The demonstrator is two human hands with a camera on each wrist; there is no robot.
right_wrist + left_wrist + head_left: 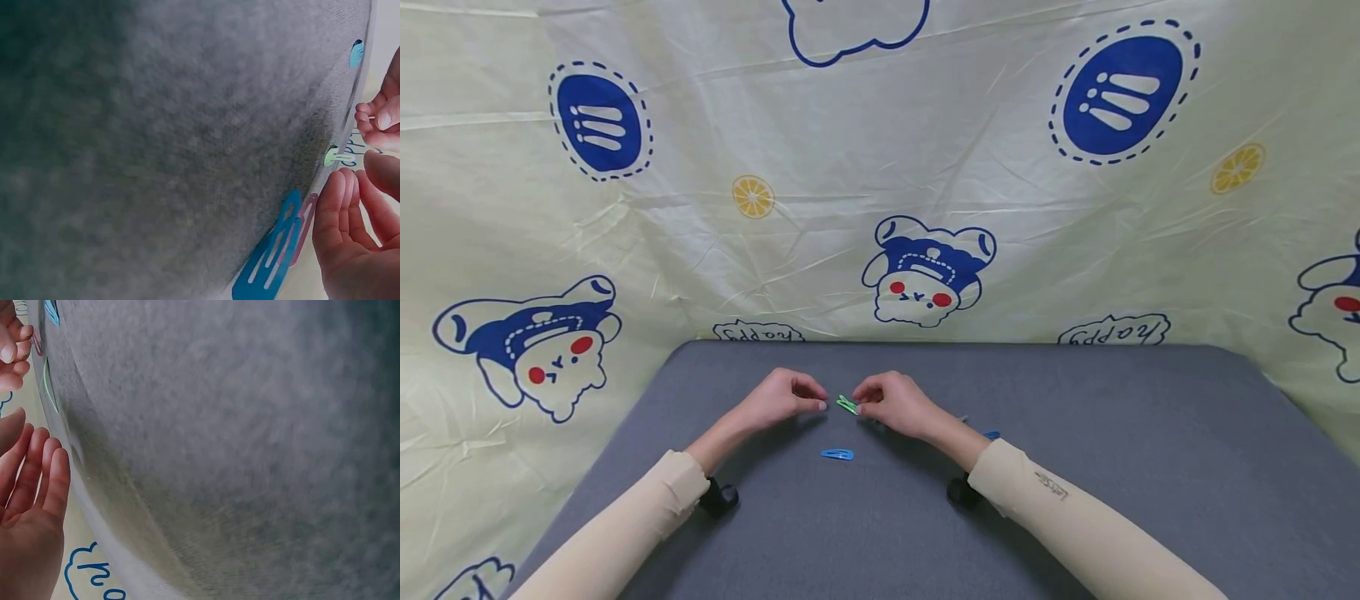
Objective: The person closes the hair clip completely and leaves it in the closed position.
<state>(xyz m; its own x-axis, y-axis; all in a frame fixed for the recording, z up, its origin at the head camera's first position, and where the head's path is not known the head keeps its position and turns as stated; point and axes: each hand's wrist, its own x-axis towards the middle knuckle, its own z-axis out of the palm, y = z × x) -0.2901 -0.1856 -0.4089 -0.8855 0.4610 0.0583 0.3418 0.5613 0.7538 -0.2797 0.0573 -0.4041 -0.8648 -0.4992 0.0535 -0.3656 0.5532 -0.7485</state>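
Observation:
A green snap hair clip (pixel 846 405) with a forked left end lies between the two hands in the head view. My right hand (pixel 897 406) has its fingertips right at the clip's right end, fingers loosely bent. In the right wrist view, the thumb stands apart from the fingers near the green clip (pixel 331 156). My left hand (pixel 785 394) hovers just left of the clip, holding nothing. Its fingers are relaxed and spread from the thumb in the left wrist view. A blue hair clip (pixel 837 454) lies on the table closer to me.
Beside the right wrist another blue hair clip (pixel 265 253) lies next to a pink hair clip (pixel 306 226). All rest on a grey cloth-covered table (pixel 1120 467). A printed curtain (pixel 820 275) hangs behind its far edge.

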